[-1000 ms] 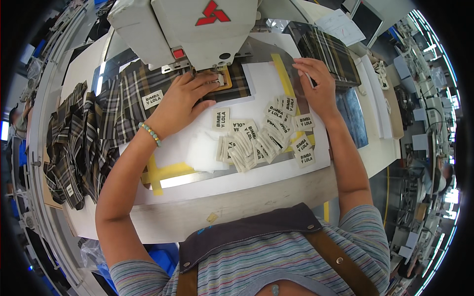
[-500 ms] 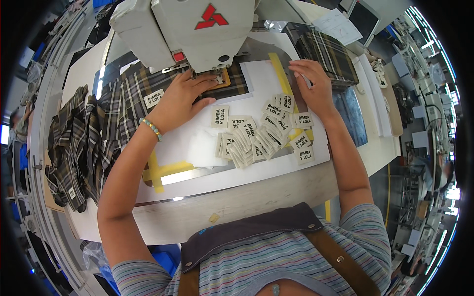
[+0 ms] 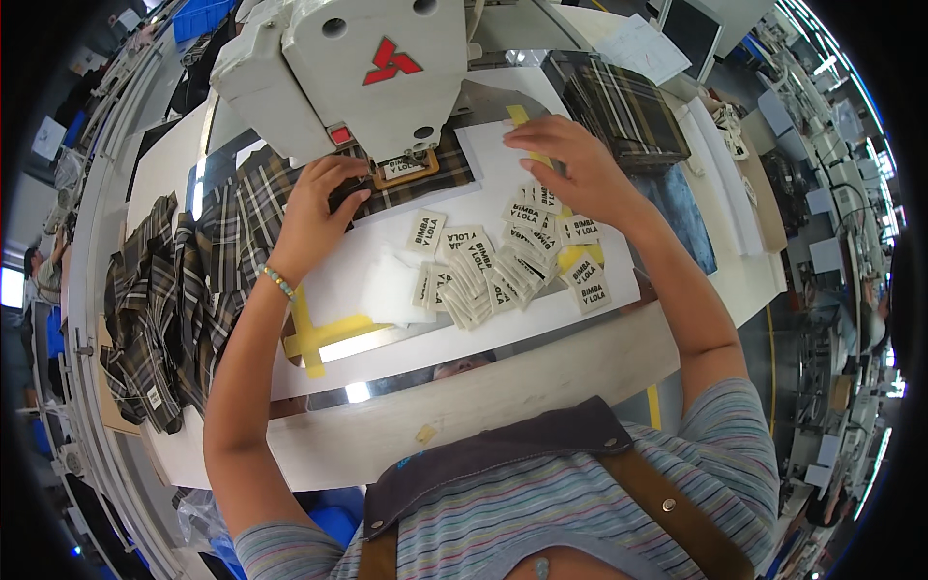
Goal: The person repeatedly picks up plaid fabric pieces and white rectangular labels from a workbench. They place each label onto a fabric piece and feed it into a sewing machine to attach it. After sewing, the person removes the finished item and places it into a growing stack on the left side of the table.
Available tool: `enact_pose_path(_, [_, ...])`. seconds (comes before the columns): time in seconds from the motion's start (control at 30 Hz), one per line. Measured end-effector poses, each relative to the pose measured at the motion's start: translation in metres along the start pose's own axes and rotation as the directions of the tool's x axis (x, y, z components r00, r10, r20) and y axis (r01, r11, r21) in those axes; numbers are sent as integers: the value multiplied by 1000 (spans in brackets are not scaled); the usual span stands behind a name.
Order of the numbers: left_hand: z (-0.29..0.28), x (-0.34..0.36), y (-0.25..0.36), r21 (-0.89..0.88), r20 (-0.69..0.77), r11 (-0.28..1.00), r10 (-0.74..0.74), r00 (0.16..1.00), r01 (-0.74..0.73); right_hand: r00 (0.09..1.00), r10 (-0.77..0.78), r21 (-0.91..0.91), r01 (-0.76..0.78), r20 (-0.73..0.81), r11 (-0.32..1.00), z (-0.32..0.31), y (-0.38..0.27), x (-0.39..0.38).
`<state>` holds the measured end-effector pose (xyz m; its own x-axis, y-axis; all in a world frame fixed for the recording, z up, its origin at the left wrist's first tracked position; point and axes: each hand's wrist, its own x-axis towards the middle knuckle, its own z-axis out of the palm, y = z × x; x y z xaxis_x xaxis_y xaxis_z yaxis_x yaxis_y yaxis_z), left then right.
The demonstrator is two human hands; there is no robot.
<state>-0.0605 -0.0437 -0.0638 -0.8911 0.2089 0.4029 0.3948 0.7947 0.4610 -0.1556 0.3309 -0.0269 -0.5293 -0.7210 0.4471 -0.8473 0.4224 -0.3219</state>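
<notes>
A dark plaid fabric piece (image 3: pixel 447 172) lies under the head of a white sewing machine (image 3: pixel 372 87). An orange-yellow clamp frame (image 3: pixel 420 174) sits on it, with a white label (image 3: pixel 398 170) inside the frame. My left hand (image 3: pixel 314 208) rests at the fabric just left of the clamp, thumb and fingers apart. Over the worktop to the right, my right hand (image 3: pixel 578 174) hovers open and holds nothing. Below it spreads a loose pile of white printed labels (image 3: pixel 522 256). One label (image 3: pixel 426 231) lies apart, nearer the clamp.
More plaid fabric (image 3: pixel 164 309) hangs in folds at the left. At the back right stands a neat stack of folded plaid pieces (image 3: pixel 619 111). Thin white sheets (image 3: pixel 391 290) lie left of the labels. Yellow tape (image 3: pixel 333 333) marks the worktop. A paper sheet (image 3: pixel 646 48) lies farther back.
My left hand has drawn back left from the clamp, uncovering the label inside it. My right hand has shifted left, toward the machine. The view has moved slightly.
</notes>
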Motion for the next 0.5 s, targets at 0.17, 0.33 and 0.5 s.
enact_pose_path(0.17, [-7, -2, 2, 27, 51, 996, -91, 995, 90, 985, -80, -73, 92, 151, 993, 41, 0, 24])
enact_pose_path(0.33, [-1, -4, -4, 0, 52, 992, -123, 991, 124, 961, -49, -204, 107, 271, 973, 57, -3, 31])
enact_pose_path(0.5, [9, 2, -5, 21, 19, 987, -158, 987, 158, 973, -66, -156, 102, 222, 983, 60, 1, 23])
